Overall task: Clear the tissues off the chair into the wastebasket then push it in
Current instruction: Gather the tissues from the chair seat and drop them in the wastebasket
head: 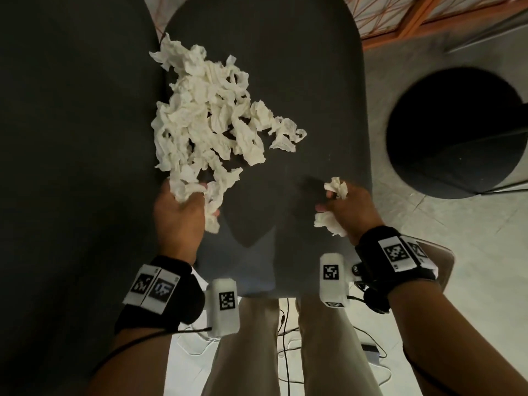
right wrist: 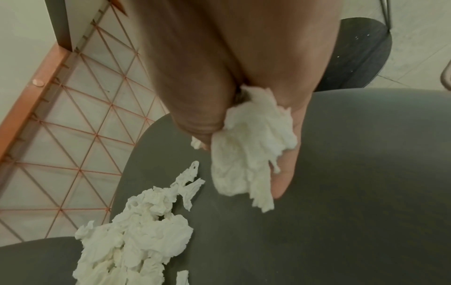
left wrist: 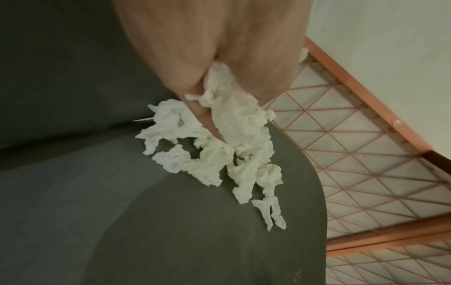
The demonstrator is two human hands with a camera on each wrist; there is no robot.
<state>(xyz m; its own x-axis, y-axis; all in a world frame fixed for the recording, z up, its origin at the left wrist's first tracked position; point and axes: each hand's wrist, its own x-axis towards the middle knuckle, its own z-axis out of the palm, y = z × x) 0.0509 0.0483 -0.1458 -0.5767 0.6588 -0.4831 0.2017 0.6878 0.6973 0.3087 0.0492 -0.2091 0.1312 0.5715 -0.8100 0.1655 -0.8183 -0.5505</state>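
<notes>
A heap of crumpled white tissues [head: 208, 118] [left wrist: 214, 154] [right wrist: 131, 237] covers the left and middle of the dark grey chair seat [head: 300, 90] [right wrist: 341, 192]. My left hand [head: 183, 212] [left wrist: 214, 108] grips a bunch of tissues at the near end of the heap. Near the seat's right edge my right hand [head: 340, 204] [right wrist: 246, 146] holds a wad of tissues [head: 328, 221] [right wrist: 249, 154], with white ends sticking out on both sides of the fist. The round black wastebasket [head: 457, 132] [right wrist: 361, 54] stands on the floor to the right of the chair.
A large dark surface [head: 71, 167] [left wrist: 61, 67] lies along the chair's left side. An orange wire grid [head: 400, 15] [left wrist: 354, 164] [right wrist: 73, 125] stands behind the chair. My legs and several cables [head: 285, 338] are on the pale floor below the seat's front edge.
</notes>
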